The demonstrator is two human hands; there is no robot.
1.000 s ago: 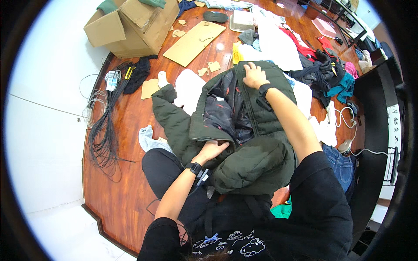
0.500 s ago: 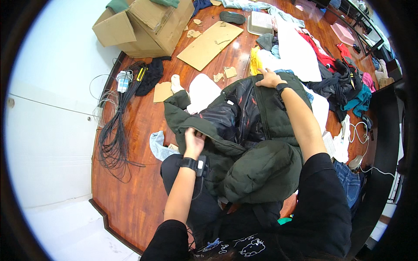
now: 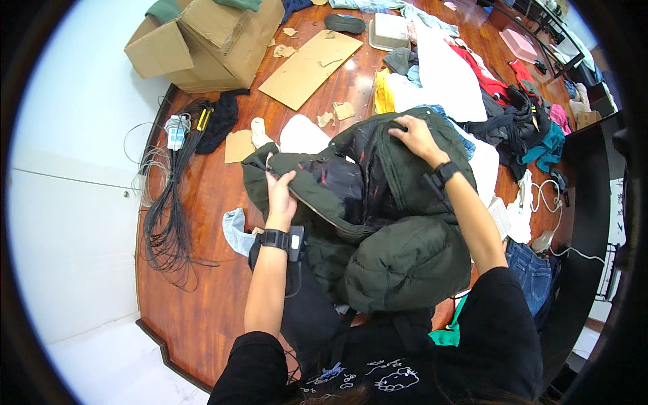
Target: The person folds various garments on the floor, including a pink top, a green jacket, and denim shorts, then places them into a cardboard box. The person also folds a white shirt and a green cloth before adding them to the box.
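Observation:
A dark green padded jacket [image 3: 415, 266] lies across my lap, its front spread apart so the shiny black lining [image 3: 337, 185] shows. My left hand [image 3: 279, 197] grips the jacket's left front near the sleeve, thumb on top and the other fingers partly hidden behind the cloth. At the upper right part of the jacket, my right hand [image 3: 417, 140] has its fingers bent on the front edge, pinching the fabric. The hood-like padded bulge rests nearest my body, below both hands.
Bundled black cables [image 3: 169, 216] lie on the wooden floor at left, near a cardboard box [image 3: 233, 64]. A flat cardboard sheet [image 3: 310, 71] and a white plastic bin [image 3: 389, 32] are beyond the jacket. Heaped clothes [image 3: 503, 128] and blue jeans [image 3: 530, 273] lie at right.
My left hand has moved up and a little left, lifting the jacket's left front partly over the lining. My right hand remains at the opposite edge, its fingers drawn closer together.

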